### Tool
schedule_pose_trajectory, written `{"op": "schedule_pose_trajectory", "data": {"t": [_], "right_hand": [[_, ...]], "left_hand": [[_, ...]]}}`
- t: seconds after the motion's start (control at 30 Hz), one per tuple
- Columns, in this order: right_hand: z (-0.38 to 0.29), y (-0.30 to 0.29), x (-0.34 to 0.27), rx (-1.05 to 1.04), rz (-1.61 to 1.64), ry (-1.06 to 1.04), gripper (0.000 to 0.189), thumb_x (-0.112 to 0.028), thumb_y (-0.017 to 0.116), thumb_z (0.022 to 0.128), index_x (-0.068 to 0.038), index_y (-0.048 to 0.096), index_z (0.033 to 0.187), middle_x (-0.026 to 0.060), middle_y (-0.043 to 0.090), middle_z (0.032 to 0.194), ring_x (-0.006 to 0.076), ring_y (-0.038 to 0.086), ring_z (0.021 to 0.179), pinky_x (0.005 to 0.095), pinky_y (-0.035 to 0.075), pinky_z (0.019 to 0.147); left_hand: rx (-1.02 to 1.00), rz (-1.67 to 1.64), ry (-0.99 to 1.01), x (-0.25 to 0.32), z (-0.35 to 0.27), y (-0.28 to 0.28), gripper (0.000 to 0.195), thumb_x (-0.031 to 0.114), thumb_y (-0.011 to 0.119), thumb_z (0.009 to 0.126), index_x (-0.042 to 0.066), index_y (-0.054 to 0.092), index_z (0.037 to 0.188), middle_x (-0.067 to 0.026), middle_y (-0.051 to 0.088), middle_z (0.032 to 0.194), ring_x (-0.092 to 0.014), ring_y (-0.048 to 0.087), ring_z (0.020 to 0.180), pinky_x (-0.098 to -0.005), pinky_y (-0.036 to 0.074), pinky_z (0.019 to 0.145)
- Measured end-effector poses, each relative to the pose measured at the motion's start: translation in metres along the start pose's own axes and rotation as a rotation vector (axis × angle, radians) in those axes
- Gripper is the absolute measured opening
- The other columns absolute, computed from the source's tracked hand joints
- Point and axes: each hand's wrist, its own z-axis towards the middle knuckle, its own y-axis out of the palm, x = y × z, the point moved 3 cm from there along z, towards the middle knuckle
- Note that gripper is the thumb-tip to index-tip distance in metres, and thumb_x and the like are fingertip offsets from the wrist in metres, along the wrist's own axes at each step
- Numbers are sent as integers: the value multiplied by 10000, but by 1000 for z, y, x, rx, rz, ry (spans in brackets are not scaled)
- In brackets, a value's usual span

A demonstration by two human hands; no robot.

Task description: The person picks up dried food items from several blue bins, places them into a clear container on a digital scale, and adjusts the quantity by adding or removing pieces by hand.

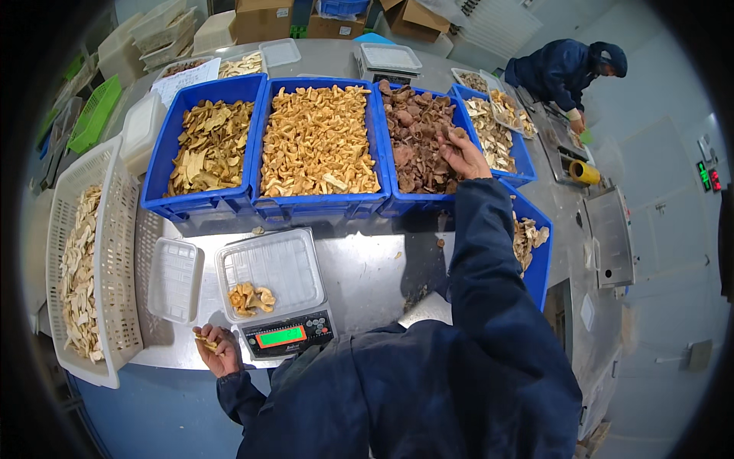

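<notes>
My left hand (222, 354) grips a small yellowish mushroom piece (206, 343) at the table's front edge, beside a digital scale (287, 338) with a lit green display. On the scale sits a clear plastic tray (287, 275) with a few golden mushrooms (250, 299) in its lower left corner. My right hand (467, 158) is over a blue bin (421, 198) of reddish-brown dried mushrooms (416, 137). A brownish piece (457, 133) shows between its fingertips. To the left of that bin stands another blue bin (321, 202) full of golden mushrooms (318, 140).
A blue bin (195, 198) of sliced mushrooms stands at left. A white perforated basket (117, 298) holds pale slices. An empty tray (174, 281) lies beside the scale. More blue bins (536, 269) line the right side. A co-worker (567, 74) bends over the far right counter.
</notes>
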Motion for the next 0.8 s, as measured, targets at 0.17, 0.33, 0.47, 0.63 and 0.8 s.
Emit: {"op": "schedule_pose_trajectory", "data": {"t": [0.17,0.33,0.47,0.63,0.8], "right_hand": [[-18,5,-17,-134,42,38,266,-28,529,872,-40,504,1137,117,547,1119,243,563,921,357,507,783],[-13,9,-28,-44,-167,46,363,-58,545,870,-56,455,1222,114,528,1149,232,535,1005,393,478,864],[-8,22,-38,52,-987,-43,470,-147,631,812,-42,457,1236,86,533,1148,193,544,995,391,442,863],[-37,35,-1,-137,-1974,-5,590,-369,711,675,38,578,1081,209,638,911,322,607,896,383,469,793],[-50,41,40,54,-2016,-383,767,-412,714,661,-58,406,1268,220,472,1171,407,444,1089,449,416,883]], "left_hand": [[24,-3,17,0,0,-1,214,150,505,906,113,536,1114,15,435,921,-100,401,780,-206,347,508],[23,48,20,1,0,-1,229,148,508,903,112,533,1127,9,436,938,-106,400,793,-206,349,509],[23,54,18,0,1,1,227,153,504,906,111,533,1127,7,434,942,-108,399,798,-208,348,509],[-4,25,-6,-2,2,1,225,130,493,907,103,533,1127,11,434,940,-107,388,792,-225,339,542],[28,66,20,0,2,-2,226,160,499,910,115,534,1129,13,428,930,-102,395,772,-202,344,506]]}}
